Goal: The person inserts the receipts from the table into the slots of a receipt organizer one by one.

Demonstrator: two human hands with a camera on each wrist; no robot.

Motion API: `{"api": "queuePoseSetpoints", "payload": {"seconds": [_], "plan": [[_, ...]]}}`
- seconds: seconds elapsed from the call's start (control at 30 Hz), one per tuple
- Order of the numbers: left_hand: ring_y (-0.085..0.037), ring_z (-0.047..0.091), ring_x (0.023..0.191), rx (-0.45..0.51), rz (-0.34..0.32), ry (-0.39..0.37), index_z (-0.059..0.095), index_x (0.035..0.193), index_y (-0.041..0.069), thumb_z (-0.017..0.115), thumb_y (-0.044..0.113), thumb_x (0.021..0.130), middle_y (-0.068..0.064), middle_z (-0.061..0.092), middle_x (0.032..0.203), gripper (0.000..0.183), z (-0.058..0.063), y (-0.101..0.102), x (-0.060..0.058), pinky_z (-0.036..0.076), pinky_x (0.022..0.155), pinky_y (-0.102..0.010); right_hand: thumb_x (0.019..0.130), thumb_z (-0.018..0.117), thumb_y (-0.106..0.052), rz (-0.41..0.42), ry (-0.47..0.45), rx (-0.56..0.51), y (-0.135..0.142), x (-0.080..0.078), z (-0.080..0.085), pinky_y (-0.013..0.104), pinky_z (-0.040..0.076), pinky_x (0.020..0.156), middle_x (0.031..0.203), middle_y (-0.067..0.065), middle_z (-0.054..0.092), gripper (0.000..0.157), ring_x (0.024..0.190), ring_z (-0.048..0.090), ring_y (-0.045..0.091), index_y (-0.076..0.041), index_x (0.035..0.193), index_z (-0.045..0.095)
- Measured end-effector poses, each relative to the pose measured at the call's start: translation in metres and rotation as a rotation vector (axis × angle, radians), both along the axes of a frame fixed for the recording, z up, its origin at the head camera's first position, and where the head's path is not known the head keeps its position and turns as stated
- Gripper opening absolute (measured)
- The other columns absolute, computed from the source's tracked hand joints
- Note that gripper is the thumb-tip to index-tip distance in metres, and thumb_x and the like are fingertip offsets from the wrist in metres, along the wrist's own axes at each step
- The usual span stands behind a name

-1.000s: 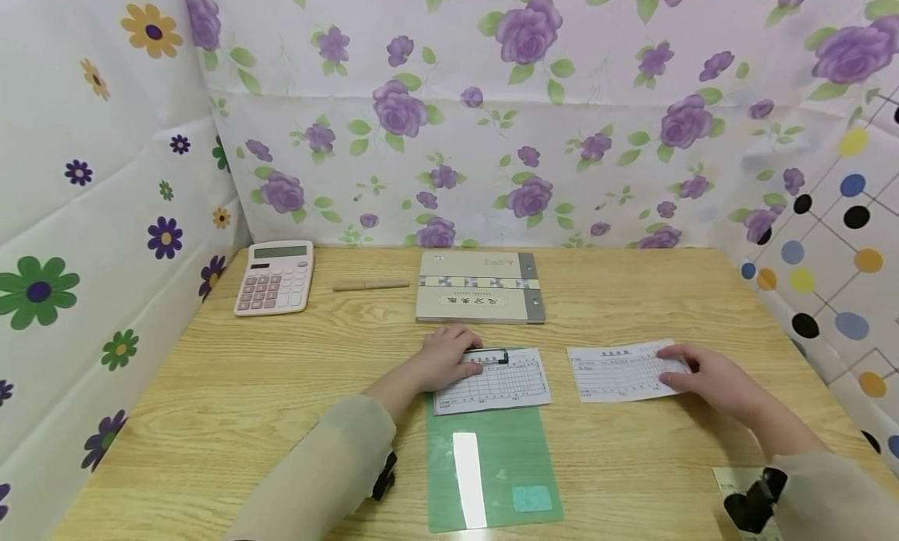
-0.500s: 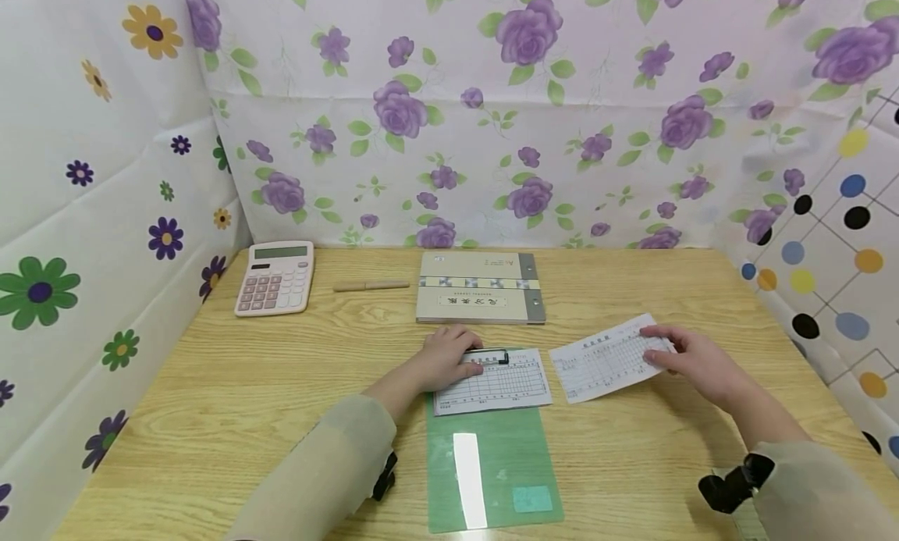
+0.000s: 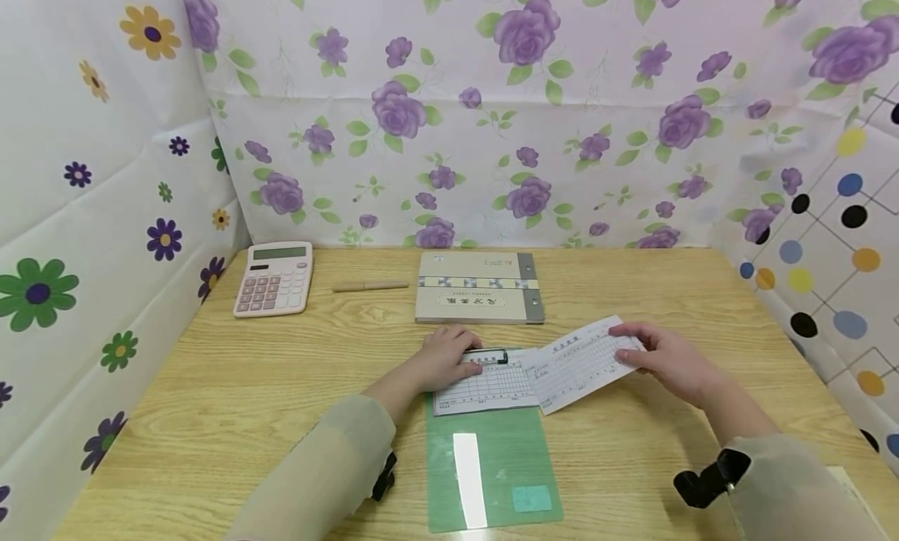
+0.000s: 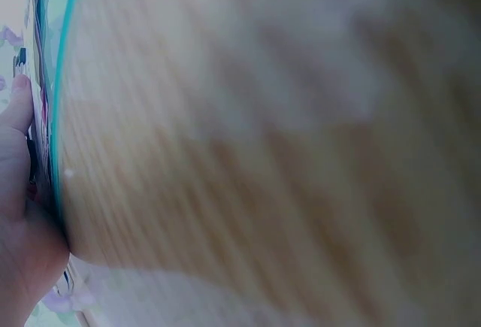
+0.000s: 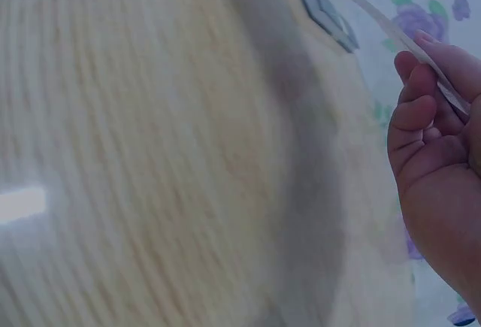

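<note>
A green clipboard (image 3: 492,455) lies on the table with a metal clip (image 3: 495,357) at its far end and a printed form (image 3: 485,389) under that clip. My left hand (image 3: 445,359) grips its far left corner, thumb over the clip and form, fingers at the far edge. In the left wrist view the hand (image 4: 22,169) shows against the board's edge. My right hand (image 3: 663,360) pinches the right end of a loose printed form (image 3: 583,361) between thumb and fingers. This sheet is tilted, and its left end overlaps the clipped form. The right wrist view shows its edge in the pinch.
A ledger book (image 3: 480,287) lies beyond the clipboard. Further left are a tan pen (image 3: 370,286) and a pink calculator (image 3: 274,279). A pale paper item (image 3: 853,490) is partly hidden by the right sleeve. Flowered cloth (image 3: 463,135) hangs behind the wooden table (image 3: 337,354).
My right hand has lifted the loose form off the table at the right and carried it left to the clipped form, tilting it. My left hand has stayed at the clip.
</note>
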State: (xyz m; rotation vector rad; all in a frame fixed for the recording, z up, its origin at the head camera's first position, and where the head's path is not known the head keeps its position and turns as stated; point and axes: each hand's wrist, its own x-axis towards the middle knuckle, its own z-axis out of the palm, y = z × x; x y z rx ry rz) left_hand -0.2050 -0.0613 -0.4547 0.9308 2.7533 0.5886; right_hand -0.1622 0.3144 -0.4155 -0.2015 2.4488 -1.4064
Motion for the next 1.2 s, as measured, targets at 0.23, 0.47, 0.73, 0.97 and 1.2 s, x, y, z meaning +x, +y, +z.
{"api": "queuePoseSetpoints", "payload": {"seconds": [0.23, 0.47, 0.73, 0.97, 1.2], "plan": [[-0.023, 0.039, 0.114, 0.002, 0.012, -0.008, 0.054, 0.121, 0.019, 0.060, 0.041, 0.090, 0.000, 0.047, 0.127, 0.038, -0.001, 0.002, -0.001, 0.030, 0.094, -0.044, 0.086, 0.068, -0.034, 0.041, 0.021, 0.052, -0.022, 0.002, -0.014, 0.040, 0.044, 0.086, 0.132, 0.016, 0.046, 0.048, 0.114, 0.047, 0.031, -0.010, 0.126, 0.055], [-0.024, 0.039, 0.118, 0.008, 0.008, -0.012, 0.055, 0.120, 0.019, 0.060, 0.041, 0.090, -0.001, 0.047, 0.129, 0.037, -0.002, 0.004, -0.001, 0.029, 0.096, -0.045, 0.082, 0.072, -0.032, 0.135, 0.035, 0.102, -0.051, 0.004, -0.023, 0.047, 0.032, 0.098, 0.135, 0.013, 0.046, 0.043, 0.118, 0.044, 0.029, -0.015, 0.119, 0.059], [-0.023, 0.040, 0.116, -0.001, 0.051, -0.004, 0.056, 0.119, 0.021, 0.059, 0.040, 0.087, 0.000, 0.048, 0.127, 0.037, -0.003, 0.006, 0.000, 0.029, 0.096, -0.044, 0.084, 0.070, -0.028, 0.220, 0.047, 0.116, -0.091, 0.008, -0.024, 0.044, 0.034, 0.096, 0.127, 0.008, 0.053, 0.039, 0.110, 0.049, 0.022, -0.017, 0.120, 0.060], [-0.023, 0.041, 0.115, -0.022, 0.085, 0.008, 0.057, 0.116, 0.022, 0.061, 0.043, 0.087, -0.001, 0.049, 0.125, 0.036, -0.001, 0.008, 0.001, 0.029, 0.095, -0.044, 0.086, 0.068, -0.023, 0.215, 0.162, 0.185, -0.118, 0.012, -0.032, 0.045, 0.036, 0.095, 0.123, 0.008, 0.056, 0.038, 0.109, 0.051, 0.021, -0.013, 0.121, 0.060], [-0.020, 0.042, 0.107, -0.053, 0.085, 0.020, 0.057, 0.110, 0.023, 0.062, 0.044, 0.087, 0.002, 0.050, 0.118, 0.031, 0.003, 0.011, -0.001, 0.030, 0.090, -0.042, 0.083, 0.071, -0.028, 0.183, 0.291, 0.341, -0.129, 0.017, -0.040, 0.039, 0.041, 0.088, 0.112, 0.005, 0.055, 0.044, 0.096, 0.051, 0.017, -0.010, 0.122, 0.061]]}}
